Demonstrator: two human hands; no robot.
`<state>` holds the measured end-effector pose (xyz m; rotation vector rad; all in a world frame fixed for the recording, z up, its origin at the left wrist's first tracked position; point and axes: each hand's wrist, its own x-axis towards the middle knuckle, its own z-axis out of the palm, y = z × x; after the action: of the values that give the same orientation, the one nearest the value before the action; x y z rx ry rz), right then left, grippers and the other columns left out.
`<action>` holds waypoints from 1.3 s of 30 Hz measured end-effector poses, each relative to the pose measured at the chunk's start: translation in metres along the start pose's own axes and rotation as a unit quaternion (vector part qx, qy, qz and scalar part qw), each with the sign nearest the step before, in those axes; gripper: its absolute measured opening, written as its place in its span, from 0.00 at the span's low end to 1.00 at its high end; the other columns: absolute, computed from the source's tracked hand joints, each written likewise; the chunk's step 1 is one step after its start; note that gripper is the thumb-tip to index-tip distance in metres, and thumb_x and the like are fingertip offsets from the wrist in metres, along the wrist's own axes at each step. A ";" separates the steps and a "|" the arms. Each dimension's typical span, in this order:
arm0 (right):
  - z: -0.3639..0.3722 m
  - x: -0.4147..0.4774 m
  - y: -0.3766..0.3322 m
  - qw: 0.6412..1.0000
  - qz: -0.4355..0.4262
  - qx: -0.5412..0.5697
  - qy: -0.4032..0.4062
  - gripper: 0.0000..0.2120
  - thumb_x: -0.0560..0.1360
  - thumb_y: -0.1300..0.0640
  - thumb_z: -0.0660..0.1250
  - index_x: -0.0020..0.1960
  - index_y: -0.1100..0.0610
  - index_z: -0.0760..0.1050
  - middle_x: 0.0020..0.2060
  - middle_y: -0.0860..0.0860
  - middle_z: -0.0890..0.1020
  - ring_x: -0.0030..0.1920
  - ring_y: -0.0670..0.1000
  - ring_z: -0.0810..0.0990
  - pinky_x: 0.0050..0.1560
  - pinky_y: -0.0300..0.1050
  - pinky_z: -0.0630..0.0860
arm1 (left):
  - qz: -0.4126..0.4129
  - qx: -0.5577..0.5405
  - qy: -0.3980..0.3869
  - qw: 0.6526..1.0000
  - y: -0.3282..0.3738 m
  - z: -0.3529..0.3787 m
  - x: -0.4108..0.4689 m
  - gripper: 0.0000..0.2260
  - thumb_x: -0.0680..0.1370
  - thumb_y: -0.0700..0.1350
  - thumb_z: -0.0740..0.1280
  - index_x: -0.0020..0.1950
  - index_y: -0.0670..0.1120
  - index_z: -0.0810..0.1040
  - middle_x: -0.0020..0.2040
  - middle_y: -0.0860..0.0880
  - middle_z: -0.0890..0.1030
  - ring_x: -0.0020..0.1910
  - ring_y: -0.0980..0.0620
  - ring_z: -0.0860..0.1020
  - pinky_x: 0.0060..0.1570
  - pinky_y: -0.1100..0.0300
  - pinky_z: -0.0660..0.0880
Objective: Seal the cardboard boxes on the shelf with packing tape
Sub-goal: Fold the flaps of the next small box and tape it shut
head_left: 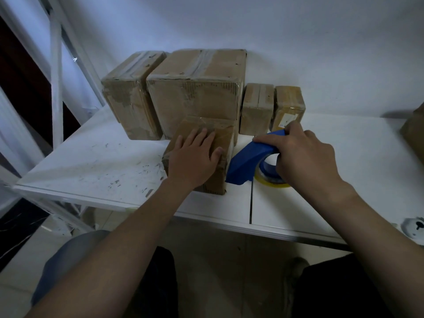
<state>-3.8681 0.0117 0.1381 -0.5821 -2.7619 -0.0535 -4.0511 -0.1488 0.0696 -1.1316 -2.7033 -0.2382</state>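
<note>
A small cardboard box [220, 131] stands near the front of the white shelf [96, 161], with clear tape over its top. My left hand [195, 157] lies flat on that top, fingers straight. Just right of the box, my right hand [302, 154] grips a blue tape dispenser [247, 161] that rests on the shelf. Its yellowish tape roll [269, 181] shows under my palm. The dispenser's front end sits next to the box's right side.
Behind stand several taped boxes against the wall: a tall one [130, 97] at left, a large one [197, 88] in the middle, two small ones [257, 109] [290, 104] at right. Another box edge [414, 129] shows far right. White shelf posts [56, 88] rise at left.
</note>
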 end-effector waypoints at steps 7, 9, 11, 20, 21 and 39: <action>0.014 0.016 0.004 0.993 0.048 0.034 -0.098 0.28 0.74 0.61 0.65 0.68 0.35 0.71 0.57 0.52 0.75 0.51 0.58 0.77 0.41 0.49 0.70 | -0.001 -0.008 0.003 1.000 0.000 0.001 0.001 0.32 0.80 0.64 0.40 0.80 0.53 0.59 0.80 0.50 0.60 0.80 0.49 0.56 0.77 0.43 0.53; 0.017 0.026 0.022 0.981 0.110 0.083 -0.138 0.27 0.73 0.64 0.64 0.67 0.40 0.71 0.54 0.52 0.78 0.45 0.56 0.77 0.41 0.49 0.72 | -0.004 -0.017 0.001 1.000 0.000 0.000 0.000 0.32 0.80 0.64 0.40 0.80 0.53 0.59 0.80 0.50 0.60 0.80 0.49 0.55 0.77 0.43 0.52; 0.025 0.032 0.038 0.956 0.180 0.137 -0.187 0.19 0.75 0.62 0.64 0.62 0.48 0.67 0.50 0.56 0.80 0.41 0.56 0.79 0.36 0.49 0.75 | -0.005 -0.028 0.003 1.000 0.001 -0.002 -0.001 0.32 0.80 0.64 0.41 0.80 0.52 0.60 0.80 0.50 0.60 0.80 0.49 0.55 0.77 0.43 0.52; 0.065 0.028 0.057 0.896 0.254 0.241 -0.274 0.21 0.77 0.65 0.68 0.69 0.57 0.74 0.49 0.59 0.81 0.37 0.61 0.84 0.28 0.48 0.81 | -0.007 -0.161 0.034 0.986 -0.011 -0.031 -0.002 0.24 0.84 0.56 0.57 0.77 0.45 0.67 0.77 0.47 0.67 0.78 0.47 0.61 0.76 0.47 0.59; 0.067 0.028 0.058 0.899 0.253 0.233 -0.271 0.22 0.77 0.64 0.67 0.70 0.56 0.73 0.51 0.58 0.81 0.36 0.60 0.85 0.28 0.47 0.81 | -0.023 -0.167 0.043 0.985 -0.017 -0.032 -0.003 0.24 0.84 0.55 0.58 0.77 0.46 0.67 0.77 0.47 0.67 0.77 0.46 0.62 0.75 0.46 0.60; 0.032 0.016 -0.069 0.989 0.033 0.117 -0.089 0.24 0.83 0.37 0.45 0.64 0.49 0.72 0.59 0.54 0.78 0.61 0.62 0.74 0.53 0.58 0.74 | -0.141 -0.188 -0.012 0.972 -0.017 -0.036 -0.046 0.22 0.83 0.58 0.57 0.70 0.45 0.70 0.77 0.44 0.63 0.72 0.43 0.68 0.69 0.48 0.69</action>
<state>-3.9189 -0.0419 0.1145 -0.6412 -2.8596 0.3485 -4.0270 -0.2003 0.0920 -0.8252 -2.9114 -0.8163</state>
